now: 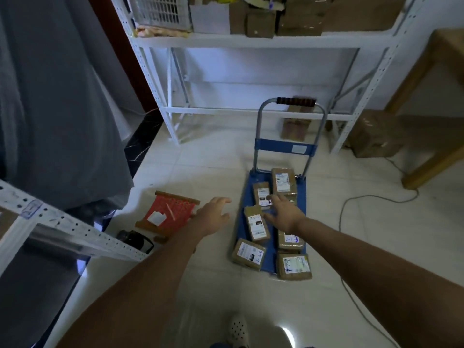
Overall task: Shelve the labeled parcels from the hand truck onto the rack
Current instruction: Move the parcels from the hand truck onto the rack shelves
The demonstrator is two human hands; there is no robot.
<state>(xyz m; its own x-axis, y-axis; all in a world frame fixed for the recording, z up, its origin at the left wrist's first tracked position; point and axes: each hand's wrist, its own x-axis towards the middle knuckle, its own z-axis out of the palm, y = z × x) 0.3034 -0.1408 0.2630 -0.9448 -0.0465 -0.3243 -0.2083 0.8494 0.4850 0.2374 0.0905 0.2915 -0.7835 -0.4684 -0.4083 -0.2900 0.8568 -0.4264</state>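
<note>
Left hand (213,216): fingers spread, empty, hovering over floor just left of hand truck.
Right hand (283,214): fingers spread, reaching down over middle parcels; contact unclear, nothing gripped.
Hand truck (300,197): blue flat deck on tiled floor, handle upright at far end, parked just in front of rack.
Parcels (257,226): six brown labeled packs visible on deck, two rough columns; handwritten codes on labels, some reading like "2-1". One on the right partly hidden under the wrist.
Rack (251,41): white steel, upper shelf crowded with boxes and a white crate; lower level looks mostly open, one brown box standing behind truck handle.
Progress: early or mid, can't tell how many already shelved; all visible parcels on deck not yet lifted.
Left to do: pick each pack, read code, place on matching shelf.
Step in hand: likely choosing or about to grab a middle parcel.
Clutter: red patterned item (170,209) on floor left of truck, cable (351,199) on floor to the right.
</note>
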